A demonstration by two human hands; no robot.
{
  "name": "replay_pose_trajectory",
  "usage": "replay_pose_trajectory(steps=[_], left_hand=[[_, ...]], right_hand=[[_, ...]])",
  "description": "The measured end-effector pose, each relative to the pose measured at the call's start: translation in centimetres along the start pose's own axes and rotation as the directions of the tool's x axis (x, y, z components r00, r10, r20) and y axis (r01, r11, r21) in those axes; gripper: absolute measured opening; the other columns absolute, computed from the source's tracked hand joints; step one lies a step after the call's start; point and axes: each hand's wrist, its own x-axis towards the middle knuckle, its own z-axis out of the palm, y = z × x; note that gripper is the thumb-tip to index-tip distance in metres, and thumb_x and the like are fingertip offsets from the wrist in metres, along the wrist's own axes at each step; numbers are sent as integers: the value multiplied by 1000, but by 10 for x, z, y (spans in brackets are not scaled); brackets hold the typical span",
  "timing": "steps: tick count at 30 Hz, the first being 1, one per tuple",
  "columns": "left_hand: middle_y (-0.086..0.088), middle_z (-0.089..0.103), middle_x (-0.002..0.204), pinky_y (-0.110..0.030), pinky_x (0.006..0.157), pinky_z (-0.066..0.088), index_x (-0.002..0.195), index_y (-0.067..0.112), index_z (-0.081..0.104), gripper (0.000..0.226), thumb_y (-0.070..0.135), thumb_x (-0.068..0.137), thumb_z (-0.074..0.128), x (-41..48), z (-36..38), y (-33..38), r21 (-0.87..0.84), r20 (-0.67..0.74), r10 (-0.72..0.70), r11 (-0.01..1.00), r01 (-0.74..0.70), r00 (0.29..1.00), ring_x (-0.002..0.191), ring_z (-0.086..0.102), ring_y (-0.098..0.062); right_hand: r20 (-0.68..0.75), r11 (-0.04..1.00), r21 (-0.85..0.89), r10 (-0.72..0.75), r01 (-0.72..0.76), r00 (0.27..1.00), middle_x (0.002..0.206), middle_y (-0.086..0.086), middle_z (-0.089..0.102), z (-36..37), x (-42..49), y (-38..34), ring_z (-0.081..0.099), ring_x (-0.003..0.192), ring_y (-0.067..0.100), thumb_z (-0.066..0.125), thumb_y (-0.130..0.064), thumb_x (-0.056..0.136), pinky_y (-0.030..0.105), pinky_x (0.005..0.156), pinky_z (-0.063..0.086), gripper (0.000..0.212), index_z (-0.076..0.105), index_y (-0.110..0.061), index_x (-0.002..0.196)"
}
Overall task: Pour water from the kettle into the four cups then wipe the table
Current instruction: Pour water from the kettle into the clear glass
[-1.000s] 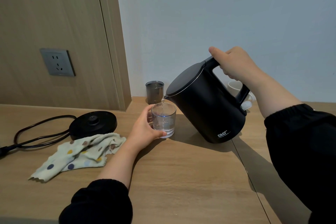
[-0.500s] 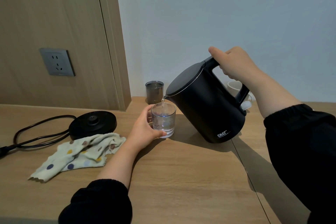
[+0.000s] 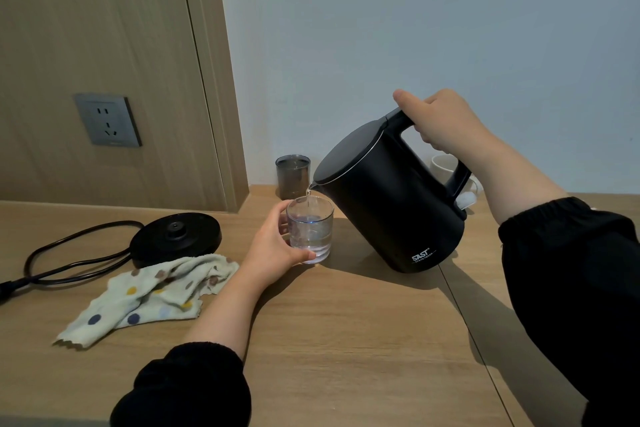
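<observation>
Spout [image 3: 311, 184] sits just above the far rim of the clear glass [image 3: 310, 230]; a thin stream drops from it into the glass. Your next move turns on this relation.

Grip: your right hand [image 3: 440, 121] is curled round the top of the handle, thumb laid forward toward the lid. Your left hand [image 3: 273, 250] is wrapped round the near-left side of the glass, steadying it on the table [image 3: 346, 340].

Kettle [image 3: 391, 204]: matte black, white lettering low on the body, lid closed. Its long axis leans from lower right to upper left, spout toward your left hand. Whether its low edge touches the table cannot be told.

Glass: clear and straight-walled, standing upright between your left hand and the kettle. The water line appears above halfway and short of the rim.

Judgement: this pour is near its end, so level the kettle before the rim is reached.

Other cups: 1 grey cup [image 3: 292, 175] stands just behind the glass, close to the spout. 1 white mug [image 3: 445, 166] is partly hidden behind the handle. A 4th cup is not in view.

Spotted cloth [image 3: 149, 295] lies crumpled to your left, just in front of the kettle base [image 3: 176, 236] and nearer your left hand.
</observation>
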Motion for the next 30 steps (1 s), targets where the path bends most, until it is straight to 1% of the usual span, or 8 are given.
replay_pose_trajectory(steps=[4,8,13,16,18,20,22,30], left_hand=[[7,49,130,-25,91,43,136,30,36,91,9,63,86,0,0,0,-3,-1,2,1000,-2,1000,113,42,-7],[5,49,134,-28,93,43,137,30,35,93,10,63,86,0,0,0,7,-4,-2,1000,2,1000,119,44,-12],[5,49,134,-26,91,43,137,30,35,93,10,63,86,0,0,0,12,-4,3,1000,-2,1000,113,42,-7],[5,49,134,-25,91,42,137,31,35,92,11,63,86,0,0,0,19,-6,4,1000,-4,1000,113,42,-7],[4,49,134,-26,91,43,137,30,35,92,10,63,86,0,0,0,19,-7,-1,1000,1,1000,116,44,-10],[3,49,134,-29,94,44,138,29,35,93,9,63,86,0,0,1,13,-6,-7,1000,7,1000,122,45,-15],[2,49,135,-31,97,44,138,28,35,94,8,62,86,-1,0,1,8,-5,-7,1000,7,1000,125,45,-17],[2,48,136,-27,92,42,139,29,34,94,10,63,86,0,1,1,23,-5,-10,1000,10,1000,125,44,-17]], right_hand=[[-5,1000,-1,2,-2,1000,67,7,27,0,0,-1,19,54,20,50,-60,84,36,60,20,53,19,-23,63],[-5,1000,-2,-1,1,1000,69,7,27,0,-1,-1,20,55,20,50,-61,84,36,62,21,52,20,-24,64],[-9,1000,-3,3,-3,1000,70,8,28,0,-1,-1,20,56,20,50,-60,84,35,62,21,52,20,-24,64],[-9,1000,-2,0,0,1000,68,7,26,0,-1,-1,20,55,20,50,-59,85,35,61,20,51,20,-23,63],[-12,1000,1,2,-2,1000,68,7,27,0,-1,-2,20,55,20,50,-59,85,36,61,20,52,20,-23,63],[-13,1000,2,6,-6,1000,70,8,29,0,-1,-2,20,55,20,50,-59,85,36,62,21,52,20,-23,63],[-12,1000,3,7,-7,1000,72,8,29,0,-1,-1,21,56,20,50,-60,84,36,63,22,51,21,-24,64],[-11,1000,6,11,-11,1000,69,7,28,-1,-2,-1,20,55,20,50,-60,84,36,62,21,51,21,-24,64]])
